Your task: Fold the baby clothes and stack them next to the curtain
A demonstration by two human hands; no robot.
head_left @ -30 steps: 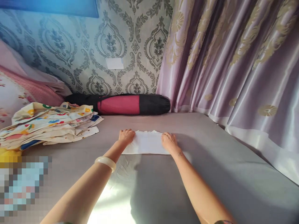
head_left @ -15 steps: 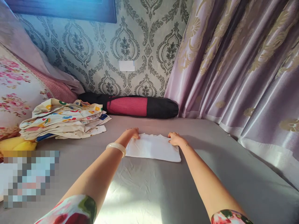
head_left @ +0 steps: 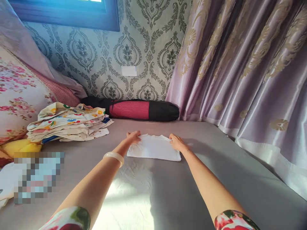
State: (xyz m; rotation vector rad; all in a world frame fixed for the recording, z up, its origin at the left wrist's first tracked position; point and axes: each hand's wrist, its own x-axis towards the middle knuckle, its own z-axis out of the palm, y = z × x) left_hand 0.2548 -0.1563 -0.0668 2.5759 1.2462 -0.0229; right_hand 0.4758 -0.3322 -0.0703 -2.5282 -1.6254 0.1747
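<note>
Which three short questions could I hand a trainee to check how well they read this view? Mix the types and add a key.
1. Multiple choice: on which arm is the pale bangle? A) right; B) left; C) both
2. True or false: the left hand and the right hand both hold the white cloth near its far edge.
3. Fill in: seen by the wearer, the pile of patterned fabric lies to the ____ of the white cloth.

Key: 1. B; 2. True; 3. left
</note>
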